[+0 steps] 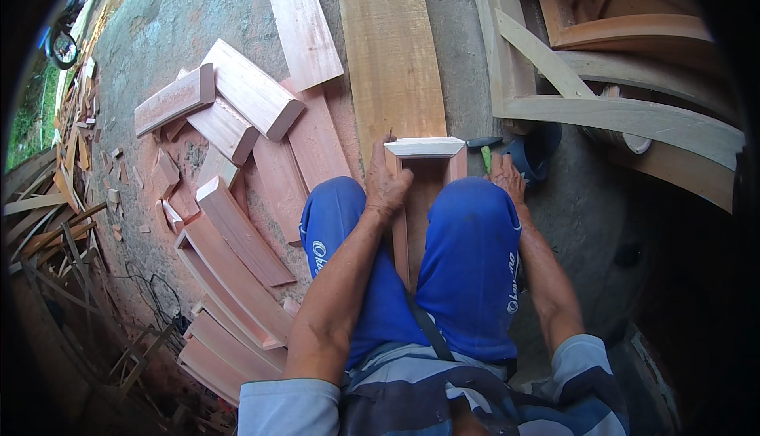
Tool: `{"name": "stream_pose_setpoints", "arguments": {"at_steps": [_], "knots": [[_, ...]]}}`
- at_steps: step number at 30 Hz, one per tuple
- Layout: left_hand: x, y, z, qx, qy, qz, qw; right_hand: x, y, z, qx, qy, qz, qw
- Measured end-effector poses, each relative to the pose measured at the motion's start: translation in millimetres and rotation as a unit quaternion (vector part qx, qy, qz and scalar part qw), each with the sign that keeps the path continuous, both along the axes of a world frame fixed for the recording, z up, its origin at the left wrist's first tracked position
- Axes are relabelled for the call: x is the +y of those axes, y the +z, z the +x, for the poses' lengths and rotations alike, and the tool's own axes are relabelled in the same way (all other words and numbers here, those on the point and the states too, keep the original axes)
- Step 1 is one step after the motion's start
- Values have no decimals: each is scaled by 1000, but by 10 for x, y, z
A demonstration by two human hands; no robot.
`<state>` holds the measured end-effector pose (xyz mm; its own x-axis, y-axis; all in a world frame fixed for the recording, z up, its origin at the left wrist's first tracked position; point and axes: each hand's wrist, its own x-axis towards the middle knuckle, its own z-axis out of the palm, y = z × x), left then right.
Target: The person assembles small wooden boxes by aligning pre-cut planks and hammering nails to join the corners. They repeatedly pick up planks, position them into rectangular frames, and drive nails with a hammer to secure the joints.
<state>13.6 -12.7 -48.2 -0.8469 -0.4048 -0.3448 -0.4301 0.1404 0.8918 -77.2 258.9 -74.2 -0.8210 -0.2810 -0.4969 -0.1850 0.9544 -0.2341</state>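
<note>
Wooden frame [427, 148], mitred, pale-ended, pinkish-sided; left grip [386, 186] curled round its corner; right grip [507, 179]: can't tell how closed.

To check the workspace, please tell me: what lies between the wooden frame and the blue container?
In the head view, the green-handled tool and the right hand lie between the wooden frame and the blue container.

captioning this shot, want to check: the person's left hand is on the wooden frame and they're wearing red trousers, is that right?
Not quite: the trousers are blue, not red, as the head view shows. The person's left hand is on the wooden frame.
</note>
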Motion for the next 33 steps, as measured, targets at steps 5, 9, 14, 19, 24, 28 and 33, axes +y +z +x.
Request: {"name": "stream_pose_setpoints", "arguments": {"at_steps": [5,9,14,19,24,28,33], "knots": [[50,-17,-10,-26,12,12,1000,222,159,-249,-21,-31,-152,988],[-5,44,0,-31,12,-7,999,-106,935,-402,-65,-93,-209,971],[-8,-21,7,-8,17,27,999,-381,1259,-586,35,57,-326,943],[12,24,-35,1,6,-2,1000,-863,1346,-681,-20,183,-320,929],[-6,-9,-7,-4,15,35,999,-1313,1169,-696,-30,293,-285,912],[4,-56,6,3,22,84,996,-1471,1105,-705,-19,350,-275,895],[18,-155,21,17,16,17,1000,-1249,1206,-828,9,499,-188,846]]}}
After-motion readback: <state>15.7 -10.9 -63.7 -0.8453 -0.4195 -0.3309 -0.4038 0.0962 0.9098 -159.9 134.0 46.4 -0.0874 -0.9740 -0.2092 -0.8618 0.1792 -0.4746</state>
